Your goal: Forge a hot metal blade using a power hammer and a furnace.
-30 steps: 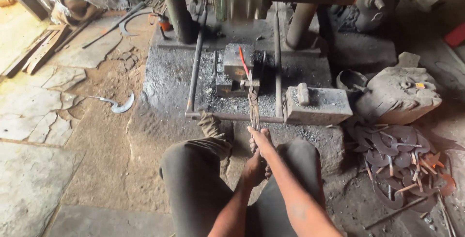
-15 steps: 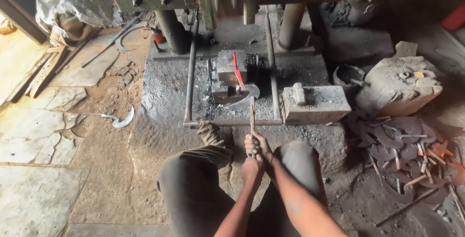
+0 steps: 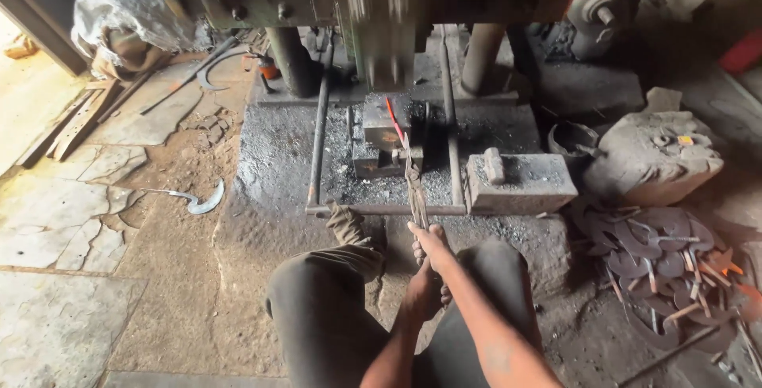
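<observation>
Glowing metal strip [image 3: 393,121] now stands edge-up on the anvil block [image 3: 379,136], where half a second ago a flattened blade lay there, and the blurred hammer head [image 3: 382,19] hangs at twelve o'clock above it. Long tongs [image 3: 415,186] pinch the strip. Both hands, right hand [image 3: 435,247] on top and left hand [image 3: 422,293] just below at six o'clock, are clenched on the tong handles. Curved blade [image 3: 198,200] lies at nine o'clock; pile of blades [image 3: 663,257] at four o'clock.

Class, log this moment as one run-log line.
hands: both gripping tongs | tongs: holding glowing blade on anvil block | hammer head: raised, blurred
</observation>
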